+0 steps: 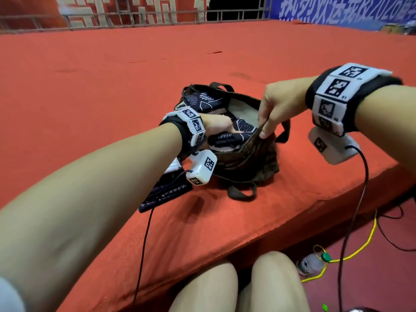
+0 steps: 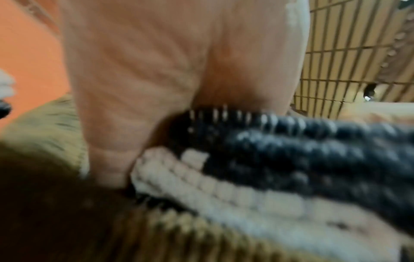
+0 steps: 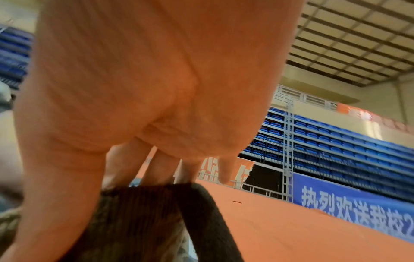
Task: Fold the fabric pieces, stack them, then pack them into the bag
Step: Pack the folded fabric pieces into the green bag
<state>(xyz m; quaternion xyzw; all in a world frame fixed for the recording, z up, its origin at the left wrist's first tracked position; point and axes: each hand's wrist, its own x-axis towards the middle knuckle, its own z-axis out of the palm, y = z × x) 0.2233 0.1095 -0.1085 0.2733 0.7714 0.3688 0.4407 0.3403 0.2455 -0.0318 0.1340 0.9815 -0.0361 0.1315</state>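
A dark brown fabric bag [image 1: 252, 163] lies on the red platform with its mouth open toward me. My right hand [image 1: 271, 113] pinches the near rim of the bag [image 3: 156, 209] and lifts it. My left hand [image 1: 216, 129] grips a stack of folded navy-and-white patterned fabric [image 1: 227, 140] and holds it partly inside the bag's mouth. The left wrist view shows the same navy and white fabric [image 2: 291, 154] under my thumb, over the bag's brown edge [image 2: 67, 221]. More patterned fabric [image 1: 202, 101] shows at the bag's far side. Another navy patterned piece [image 1: 166, 192] lies on the platform under my left wrist.
The red carpeted platform [image 1: 112, 91] stretches far ahead and to the left. Its front edge drops off near my knees [image 1: 225, 287]. On the floor at right lie a plastic bottle [image 1: 313, 263], a yellow cord [image 1: 369, 237] and black cables. The bag's straps [image 1: 242, 191] trail toward me.
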